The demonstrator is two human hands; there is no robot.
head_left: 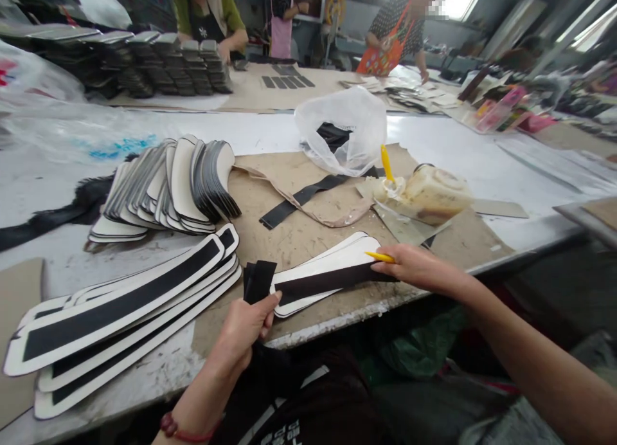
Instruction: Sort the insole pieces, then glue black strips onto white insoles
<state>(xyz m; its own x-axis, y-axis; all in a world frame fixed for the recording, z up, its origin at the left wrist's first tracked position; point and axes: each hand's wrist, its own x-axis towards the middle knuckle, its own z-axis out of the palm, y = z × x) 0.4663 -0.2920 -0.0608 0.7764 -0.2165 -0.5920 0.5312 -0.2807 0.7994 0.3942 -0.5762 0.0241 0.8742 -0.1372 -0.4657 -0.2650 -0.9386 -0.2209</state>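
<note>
A long black strip (332,283) stretches over a white strap-shaped piece (321,255) with rounded ends, lying near the table's front edge. My left hand (245,326) pinches the strip's left end between thumb and fingers. Just above that thumb is a folded bunch of black strips (260,281); whether the hand grips it too I cannot tell. At the strip's other end my right hand (419,268) is closed around a slim yellow tool (380,257), its tip pointing left. That hand also covers the strip's right end. A stack of white pieces with black strips (130,303) lies at the left.
Behind are a fanned pile of curved pieces (168,188), a plastic bag with black material (344,130) and a loose black strip (308,197). A glue-smeared container (436,191) lies at right beside a yellow-handled tool (386,163). Other people work across the table.
</note>
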